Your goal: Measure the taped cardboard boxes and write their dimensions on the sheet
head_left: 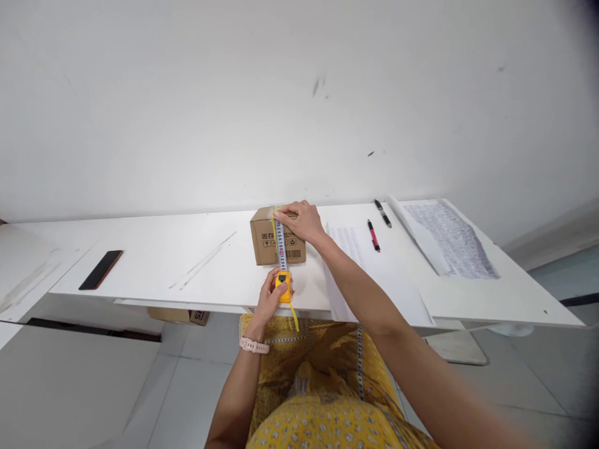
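A small brown cardboard box (266, 246) with black print stands on the white desk, close to the wall. My left hand (269, 298) is closed around a yellow tape measure (284, 293) just in front of the box, thumb on its case. The drawn-out blade (281, 240) runs up the box's printed front face. At the top edge of the box, my right hand (302, 221) pinches the blade's far end against the cardboard; its fingertips partly cover that end. A yellow strap hangs from the tape case.
Printed sheets (349, 249) lie right of the box, with a red pen (373, 236) and a black pen (382, 213) beyond. Handwritten paper (449, 237) is farther right. A dark phone-like slab (101, 269) rests at left. Another carton (180, 315) sits below the desk.
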The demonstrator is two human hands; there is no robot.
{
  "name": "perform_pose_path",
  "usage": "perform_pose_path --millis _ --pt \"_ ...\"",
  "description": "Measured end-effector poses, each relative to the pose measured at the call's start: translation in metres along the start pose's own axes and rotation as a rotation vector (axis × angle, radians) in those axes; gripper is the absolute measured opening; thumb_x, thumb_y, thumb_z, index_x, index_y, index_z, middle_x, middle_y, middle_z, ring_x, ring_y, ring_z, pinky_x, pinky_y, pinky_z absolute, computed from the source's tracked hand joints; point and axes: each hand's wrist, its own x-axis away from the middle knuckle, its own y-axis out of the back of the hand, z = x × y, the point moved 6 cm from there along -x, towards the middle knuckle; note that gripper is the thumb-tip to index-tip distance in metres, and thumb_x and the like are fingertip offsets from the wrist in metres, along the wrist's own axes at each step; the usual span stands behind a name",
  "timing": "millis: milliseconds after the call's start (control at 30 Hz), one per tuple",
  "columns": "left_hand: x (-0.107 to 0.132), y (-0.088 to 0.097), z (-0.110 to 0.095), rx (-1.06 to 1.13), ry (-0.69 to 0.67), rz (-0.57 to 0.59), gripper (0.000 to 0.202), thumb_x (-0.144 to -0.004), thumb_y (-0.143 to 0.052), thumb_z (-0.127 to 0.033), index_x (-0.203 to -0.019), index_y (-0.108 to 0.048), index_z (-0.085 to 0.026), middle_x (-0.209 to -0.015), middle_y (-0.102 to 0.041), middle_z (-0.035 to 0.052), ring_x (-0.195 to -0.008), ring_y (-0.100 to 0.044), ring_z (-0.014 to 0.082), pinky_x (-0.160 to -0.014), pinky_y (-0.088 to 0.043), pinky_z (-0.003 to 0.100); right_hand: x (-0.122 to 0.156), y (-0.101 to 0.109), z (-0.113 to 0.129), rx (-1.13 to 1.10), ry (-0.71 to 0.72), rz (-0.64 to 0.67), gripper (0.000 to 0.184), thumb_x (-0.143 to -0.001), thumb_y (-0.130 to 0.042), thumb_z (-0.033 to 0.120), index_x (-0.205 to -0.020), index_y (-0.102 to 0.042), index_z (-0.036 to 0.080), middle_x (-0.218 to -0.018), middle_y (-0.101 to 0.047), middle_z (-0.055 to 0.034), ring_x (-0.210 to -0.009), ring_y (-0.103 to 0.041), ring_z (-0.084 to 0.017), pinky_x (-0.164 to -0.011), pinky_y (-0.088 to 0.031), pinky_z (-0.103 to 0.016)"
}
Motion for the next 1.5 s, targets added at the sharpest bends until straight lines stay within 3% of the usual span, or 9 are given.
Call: perform_pose_path --millis 300,433,533,667,767,1000,1167,1300,1500 --pt "0.094 0.021 -0.009 0.261 0.088 -0.023 0.067 -0.067 -0.077 -0.055 -0.124 -0.059 -0.025 -0.107 -0.069 0.0097 -0.093 -0.068 0.0302 -0.076 -0.057 0.042 0.053 -0.01 0.005 0.053 0.105 -0.085 0.037 -0.1 -0.042 0.042 -0.09 -0.073 0.024 -0.116 -0.072 -0.0033 -0.109 -0.057 -0.022 -0.099 -0.034 -0.04" --pt "0.117 0.027 -0.021 0.133 0.111 -0.07 0.072 -0.062 -0.081 -0.056 -0.124 -0.061 -0.028 -0.107 -0.071 0.0075 -0.085 -0.07 0.0291 -0.077 -0.058 0.042 0.088 -0.011 0.012 0.013 0.147 -0.106 0.033 -0.099 -0.042 0.034 -0.109 -0.072 0.024 -0.128 -0.067 -0.0054 -0.124 -0.052 -0.023 -0.109 -0.029 -0.042" --pt "0.119 0.019 -0.027 -0.084 0.1 -0.07 0.066 -0.065 -0.08 -0.055 -0.124 -0.064 -0.028 -0.115 -0.07 0.0074 -0.095 -0.069 0.0315 -0.083 -0.056 0.041 0.109 0.014 0.01 -0.186 0.021 -0.165 0.046 -0.102 -0.027 0.038 -0.118 -0.068 0.026 -0.122 -0.069 -0.0051 -0.121 -0.055 -0.023 -0.107 -0.035 -0.043" --pt "0.111 -0.006 -0.024 -0.352 0.052 0.088 0.059 -0.07 -0.079 -0.05 -0.123 -0.066 -0.028 -0.123 -0.068 0.008 -0.111 -0.063 0.0327 -0.093 -0.051 0.039 0.147 0.061 -0.002 -0.481 -0.189 -0.26 0.055 -0.099 -0.026 0.056 -0.112 -0.07 0.026 -0.085 -0.069 -0.0044 -0.082 -0.062 -0.022 -0.079 -0.05 -0.037" --pt "0.103 -0.034 -0.015 -0.426 0.079 0.317 0.061 -0.074 -0.075 -0.05 -0.129 -0.061 -0.027 -0.115 -0.069 0.0092 -0.102 -0.064 0.0307 -0.087 -0.052 0.038 0.182 0.086 -0.018 -0.503 -0.316 -0.303 0.049 -0.094 -0.039 0.062 -0.085 -0.072 0.026 -0.068 -0.06 -0.003 -0.063 -0.054 -0.02 -0.06 -0.045 -0.034" --pt "0.074 -0.109 -0.041 -0.653 -0.053 0.5 0.077 -0.078 -0.07 -0.028 -0.147 -0.036 -0.029 -0.107 -0.065 0.006 -0.087 -0.062 0.0212 -0.074 -0.049 0.029 0.238 0.094 -0.034 -0.461 -0.341 -0.135 0.035 -0.097 -0.045 0.048 -0.073 -0.061 0.027 -0.064 -0.053 0.0 -0.062 -0.052 -0.018 -0.06 -0.042 -0.032" --pt "0.034 -0.161 -0.068 -0.983 -0.373 0.503 0.081 -0.073 -0.073 -0.028 -0.146 -0.039 -0.028 -0.09 -0.067 0.0018 -0.062 -0.057 0.0176 -0.06 -0.044 0.028 0.218 0.14 -0.058 -0.221 -0.342 -0.304 0.028 -0.095 -0.045 0.043 -0.078 -0.06 0.027 -0.081 -0.066 -0.0022 -0.076 -0.061 -0.02 -0.07 -0.045 -0.032" --pt "-0.017 -0.2 -0.068 -1.145 -0.554 0.429 0.077 -0.073 -0.075 -0.038 -0.143 -0.045 -0.024 -0.09 -0.068 0.0049 -0.08 -0.065 0.0274 -0.072 -0.047 0.034 0.164 0.175 -0.12 0.06 -0.45 -0.408 0.025 -0.092 -0.045 0.042 -0.078 -0.054 0.024 -0.07 -0.064 -0.0016 -0.068 -0.059 -0.021 -0.067 -0.041 -0.032" --pt "-0.093 -0.225 -0.025 -1.379 -0.398 0.387 0.065 -0.077 -0.068 -0.03 -0.138 -0.049 -0.017 -0.117 -0.066 0.0156 -0.108 -0.061 0.038 -0.091 -0.044 0.047 0.08 0.143 -0.208 0.236 -0.699 -0.127 0.023 -0.089 -0.055 0.037 -0.103 -0.055 0.019 -0.089 -0.07 -0.0111 -0.095 -0.065 -0.03 -0.084 -0.042 -0.04"
